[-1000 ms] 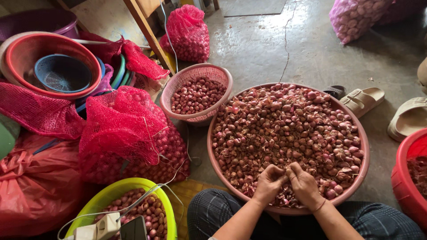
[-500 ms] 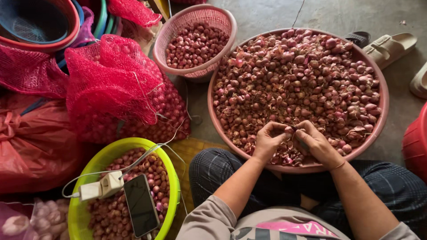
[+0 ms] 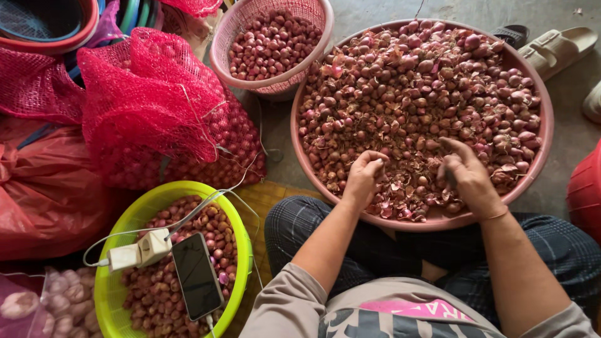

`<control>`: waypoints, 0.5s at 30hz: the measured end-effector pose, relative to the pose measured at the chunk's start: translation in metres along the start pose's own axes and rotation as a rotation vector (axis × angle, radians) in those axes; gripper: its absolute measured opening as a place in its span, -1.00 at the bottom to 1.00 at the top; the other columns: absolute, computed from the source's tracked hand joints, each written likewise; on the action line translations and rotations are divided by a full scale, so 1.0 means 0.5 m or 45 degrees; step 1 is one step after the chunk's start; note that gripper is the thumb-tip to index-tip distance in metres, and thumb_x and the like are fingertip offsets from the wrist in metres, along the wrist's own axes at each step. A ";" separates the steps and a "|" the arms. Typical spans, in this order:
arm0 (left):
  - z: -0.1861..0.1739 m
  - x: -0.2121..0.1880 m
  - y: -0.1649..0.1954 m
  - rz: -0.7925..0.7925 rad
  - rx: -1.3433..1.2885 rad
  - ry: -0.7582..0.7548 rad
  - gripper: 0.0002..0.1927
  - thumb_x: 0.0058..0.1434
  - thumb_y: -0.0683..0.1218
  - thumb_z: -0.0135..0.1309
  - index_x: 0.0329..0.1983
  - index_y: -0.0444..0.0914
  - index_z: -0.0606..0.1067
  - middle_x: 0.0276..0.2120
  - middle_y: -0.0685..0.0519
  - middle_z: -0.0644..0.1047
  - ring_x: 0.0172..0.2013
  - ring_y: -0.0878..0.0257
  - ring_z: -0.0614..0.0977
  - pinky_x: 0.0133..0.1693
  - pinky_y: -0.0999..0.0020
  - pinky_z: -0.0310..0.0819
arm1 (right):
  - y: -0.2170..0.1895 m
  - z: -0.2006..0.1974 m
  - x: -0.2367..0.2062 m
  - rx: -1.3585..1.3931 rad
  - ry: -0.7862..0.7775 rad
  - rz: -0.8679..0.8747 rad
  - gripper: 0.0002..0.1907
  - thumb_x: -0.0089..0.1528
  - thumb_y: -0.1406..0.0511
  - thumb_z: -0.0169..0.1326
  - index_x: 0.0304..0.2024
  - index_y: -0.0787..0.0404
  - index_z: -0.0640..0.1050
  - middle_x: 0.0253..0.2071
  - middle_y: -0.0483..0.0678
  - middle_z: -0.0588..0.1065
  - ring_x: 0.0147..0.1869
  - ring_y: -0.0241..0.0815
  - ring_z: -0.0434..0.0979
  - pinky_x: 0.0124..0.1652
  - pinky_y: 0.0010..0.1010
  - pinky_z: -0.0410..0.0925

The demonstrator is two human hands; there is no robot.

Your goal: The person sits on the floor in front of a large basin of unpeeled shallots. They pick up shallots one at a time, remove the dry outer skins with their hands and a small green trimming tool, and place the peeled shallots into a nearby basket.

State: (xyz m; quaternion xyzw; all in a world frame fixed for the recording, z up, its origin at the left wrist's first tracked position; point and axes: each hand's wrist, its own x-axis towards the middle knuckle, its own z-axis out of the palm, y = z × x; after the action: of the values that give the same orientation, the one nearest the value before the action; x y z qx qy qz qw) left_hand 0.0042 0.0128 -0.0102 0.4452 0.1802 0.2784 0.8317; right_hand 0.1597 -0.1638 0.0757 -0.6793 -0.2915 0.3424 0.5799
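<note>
1. Head view: both hands work in the big pink basin [image 3: 544,150] of shallots [image 3: 426,94] on the floor, at its near edge.
2. Left hand [image 3: 364,178]: grip curled shut on a shallot. Right hand [image 3: 466,175]: grip loosely closed; contents hidden.
3. Judging by the pile, most shallots remain; the pink basket [image 3: 313,59] and green basin [image 3: 241,250] are part-filled.

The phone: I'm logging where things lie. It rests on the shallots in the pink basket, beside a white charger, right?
Not quite. The phone lies on the shallots in the lime-green basin, not the pink basket; the head view shows it. The white charger is beside it, as you said.
</note>
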 end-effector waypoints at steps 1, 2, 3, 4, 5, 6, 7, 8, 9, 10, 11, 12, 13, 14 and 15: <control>0.000 -0.001 0.016 0.067 0.349 0.010 -0.88 0.30 -0.26 0.13 -0.10 -0.28 0.54 -0.16 0.00 0.57 -0.23 0.24 0.62 -0.17 0.37 0.58 | -0.002 -0.008 0.001 -0.002 0.047 -0.006 -0.51 0.43 0.26 -0.20 0.41 0.23 0.31 -0.37 -0.13 0.46 -0.41 -0.40 0.33 -0.43 -0.59 0.24; 0.004 -0.006 0.030 0.142 0.676 0.024 -0.88 0.27 -0.25 0.14 -0.13 -0.25 0.55 -0.15 0.02 0.56 -0.23 0.24 0.63 -0.17 0.36 0.58 | -0.001 -0.008 0.001 0.019 0.046 -0.017 -0.53 0.44 0.25 -0.18 0.38 0.24 0.34 -0.36 -0.14 0.46 -0.40 -0.42 0.34 -0.42 -0.60 0.24; 0.014 -0.014 0.040 0.221 0.892 -0.026 -0.87 0.25 -0.24 0.15 -0.15 -0.23 0.56 -0.15 0.03 0.56 -0.23 0.24 0.63 -0.17 0.36 0.59 | 0.001 -0.009 0.001 0.040 0.047 -0.027 -0.54 0.44 0.25 -0.16 0.36 0.25 0.37 -0.36 -0.14 0.46 -0.40 -0.44 0.34 -0.40 -0.61 0.25; 0.027 -0.021 0.048 0.308 1.105 -0.067 -0.87 0.22 -0.23 0.16 -0.17 -0.20 0.57 -0.14 0.05 0.55 -0.22 0.24 0.64 -0.16 0.35 0.59 | 0.004 -0.009 0.001 0.063 0.048 -0.037 -0.56 0.44 0.24 -0.14 0.33 0.26 0.40 -0.36 -0.15 0.47 -0.39 -0.45 0.35 -0.39 -0.63 0.26; 0.044 -0.029 0.051 0.397 1.281 -0.113 -0.87 0.20 -0.21 0.17 -0.19 -0.18 0.58 -0.13 0.07 0.55 -0.22 0.24 0.65 -0.16 0.34 0.60 | 0.006 -0.009 0.001 0.002 0.078 -0.022 -0.59 0.43 0.24 -0.08 0.28 0.27 0.44 -0.37 -0.15 0.48 -0.41 -0.43 0.35 -0.42 -0.60 0.25; 0.063 -0.033 0.052 0.460 1.378 -0.172 -0.88 0.20 -0.18 0.17 -0.20 -0.14 0.59 -0.16 0.09 0.56 -0.21 0.25 0.66 -0.12 0.35 0.62 | 0.009 -0.009 0.001 -0.059 0.109 -0.006 -0.62 0.42 0.25 -0.03 0.23 0.28 0.48 -0.37 -0.14 0.49 -0.44 -0.41 0.34 -0.44 -0.56 0.24; 0.081 -0.035 0.049 0.548 1.493 -0.198 -0.88 0.16 -0.16 0.21 -0.22 -0.14 0.60 -0.20 0.06 0.54 -0.19 0.18 0.64 -0.14 0.29 0.60 | 0.011 -0.010 0.001 -0.120 0.137 0.013 -0.65 0.40 0.26 0.03 0.18 0.29 0.52 -0.38 -0.14 0.50 -0.46 -0.40 0.34 -0.47 -0.53 0.23; 0.101 -0.032 0.044 0.639 1.606 -0.226 -0.87 0.13 -0.13 0.25 -0.23 -0.14 0.62 -0.23 0.04 0.52 -0.17 0.11 0.62 -0.15 0.23 0.57 | 0.013 -0.010 0.002 -0.145 0.170 -0.007 -0.66 0.38 0.27 0.08 0.16 0.29 0.53 -0.38 -0.15 0.49 -0.46 -0.41 0.34 -0.47 -0.53 0.22; 0.118 -0.027 0.036 0.732 1.717 -0.253 -0.85 0.09 -0.11 0.29 -0.25 -0.14 0.63 -0.27 0.01 0.51 -0.15 0.04 0.60 -0.16 0.17 0.55 | 0.015 -0.010 0.002 -0.172 0.202 -0.027 -0.67 0.36 0.28 0.13 0.13 0.29 0.53 -0.38 -0.16 0.49 -0.45 -0.42 0.34 -0.48 -0.52 0.22; 0.130 -0.019 0.029 0.767 1.832 -0.337 -0.86 0.08 -0.14 0.28 -0.27 -0.13 0.63 -0.25 0.02 0.51 -0.14 0.06 0.61 -0.15 0.19 0.56 | 0.017 -0.011 0.002 -0.200 0.233 -0.051 -0.68 0.33 0.29 0.18 0.11 0.29 0.54 -0.38 -0.17 0.48 -0.45 -0.43 0.34 -0.48 -0.52 0.21; 0.140 -0.008 0.022 0.808 1.947 -0.423 -0.86 0.08 -0.17 0.26 -0.28 -0.12 0.62 -0.23 0.03 0.52 -0.13 0.07 0.61 -0.14 0.22 0.56 | 0.018 -0.013 0.003 -0.232 0.232 -0.146 -0.70 0.34 0.30 0.19 0.09 0.30 0.55 -0.34 -0.19 0.50 -0.38 -0.46 0.37 -0.42 -0.56 0.25; 0.144 0.002 0.015 0.850 2.060 -0.513 -0.86 0.07 -0.20 0.25 -0.30 -0.11 0.62 -0.21 0.03 0.52 -0.12 0.09 0.62 -0.12 0.24 0.57 | 0.020 -0.014 0.001 -0.264 0.232 -0.242 -0.71 0.34 0.31 0.19 0.07 0.31 0.56 -0.29 -0.21 0.52 -0.32 -0.49 0.40 -0.35 -0.60 0.29; 0.143 0.010 0.010 0.854 2.058 -0.512 -0.87 0.09 -0.20 0.23 -0.30 -0.12 0.62 -0.22 0.03 0.53 -0.12 0.07 0.62 -0.13 0.23 0.56 | 0.021 -0.015 0.000 -0.296 0.234 -0.336 -0.73 0.34 0.32 0.20 0.05 0.32 0.58 -0.25 -0.23 0.53 -0.25 -0.52 0.43 -0.29 -0.64 0.33; 0.141 0.016 0.003 0.859 2.056 -0.513 -0.88 0.11 -0.20 0.22 -0.30 -0.13 0.61 -0.23 0.02 0.53 -0.12 0.06 0.62 -0.14 0.22 0.56 | 0.020 -0.019 -0.003 -0.266 0.229 -0.276 -0.74 0.33 0.31 0.21 0.03 0.31 0.58 -0.27 -0.22 0.52 -0.29 -0.51 0.41 -0.32 -0.62 0.31; 0.139 0.022 -0.004 0.863 2.054 -0.517 -0.90 0.13 -0.20 0.20 -0.30 -0.14 0.61 -0.24 0.02 0.53 -0.12 0.04 0.62 -0.14 0.22 0.55 | 0.020 -0.022 -0.006 -0.233 0.227 -0.216 -0.75 0.32 0.31 0.21 0.01 0.31 0.59 -0.30 -0.21 0.51 -0.33 -0.49 0.38 -0.36 -0.61 0.29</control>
State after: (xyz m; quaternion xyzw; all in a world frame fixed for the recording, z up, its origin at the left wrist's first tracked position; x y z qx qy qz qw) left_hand 0.0513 -0.0258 0.0246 0.9641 0.0294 0.2135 0.1551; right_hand 0.1668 -0.1742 0.0673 -0.7300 -0.3252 0.2026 0.5659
